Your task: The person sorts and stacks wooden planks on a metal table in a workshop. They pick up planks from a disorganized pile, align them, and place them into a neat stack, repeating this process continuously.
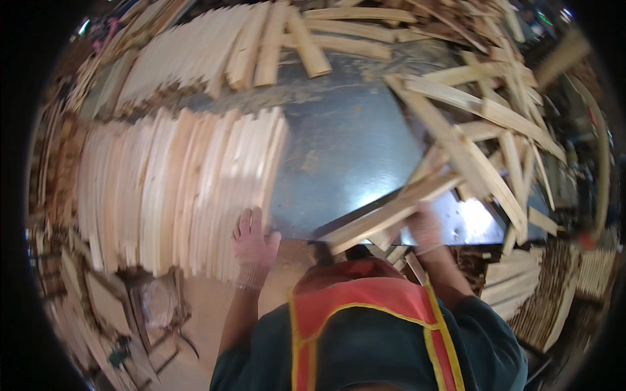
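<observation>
My left hand [254,244], in a pale glove, has its fingers stretched out and lies against the near right end of a row of wooden strips [189,189]. The strips stand packed side by side. On the right, my right hand [425,227] is blurred by motion and closed round a wooden strip [385,215]. That strip slants from near my body up toward the right, over the metal tabletop [339,143]. Its far end overlaps the loose pile, and my right fingers are partly hidden beneath it.
A jumbled pile of loose wooden strips [482,130] covers the table's right side. Another packed row of strips [182,58] lies at the far left. More stacked wood [515,280] stands below the table at right, and a clear bag-like thing [158,302] sits at lower left.
</observation>
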{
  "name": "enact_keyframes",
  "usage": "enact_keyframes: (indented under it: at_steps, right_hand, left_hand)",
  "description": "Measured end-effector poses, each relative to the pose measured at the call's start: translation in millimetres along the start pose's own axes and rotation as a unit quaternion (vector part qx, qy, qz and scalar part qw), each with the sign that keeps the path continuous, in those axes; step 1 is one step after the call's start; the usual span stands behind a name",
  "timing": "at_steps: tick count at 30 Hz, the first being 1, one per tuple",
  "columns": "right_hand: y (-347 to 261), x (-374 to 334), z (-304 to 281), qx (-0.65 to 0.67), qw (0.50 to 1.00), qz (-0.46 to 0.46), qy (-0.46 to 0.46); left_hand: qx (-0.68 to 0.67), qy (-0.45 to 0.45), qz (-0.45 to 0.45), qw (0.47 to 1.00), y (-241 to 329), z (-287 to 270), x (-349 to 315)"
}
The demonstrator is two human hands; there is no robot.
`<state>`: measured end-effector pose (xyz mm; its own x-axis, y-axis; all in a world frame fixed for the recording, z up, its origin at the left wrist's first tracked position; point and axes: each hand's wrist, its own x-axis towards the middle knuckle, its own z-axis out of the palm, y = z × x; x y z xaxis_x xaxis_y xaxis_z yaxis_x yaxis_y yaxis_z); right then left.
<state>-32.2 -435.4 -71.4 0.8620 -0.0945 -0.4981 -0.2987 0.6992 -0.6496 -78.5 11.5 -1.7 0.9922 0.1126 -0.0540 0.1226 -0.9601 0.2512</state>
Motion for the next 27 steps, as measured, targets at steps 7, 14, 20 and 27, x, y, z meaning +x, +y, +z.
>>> enact_keyframes:
  at_steps: [7,14,20,27]
  right_hand:
    - [128.8,-65.5,115.2,-0.043,0.991,0.119,-0.034]
    - [60.6,-44.0,83.8,-0.316,0.932,0.116,-0.132]
    - [-61.2,8.3,27.4,-0.279,0.931,0.173,-0.158]
    - [-154.7,195.3,-5.5,-0.013,0.998,-0.011,-0.066]
  left_hand:
    - [-0.034,-0.285,0.151,0.946,100.4,-20.5,13.5]
    - [-0.1,-0.46,0.123,0.873,77.0,-8.9,18.7]
    - [-0.471,-0.445,-0.053,0.76,42.7,-22.3,-10.0]
    - [0.076,0.001,-0.012,0.997,23.6,54.4,25.9]
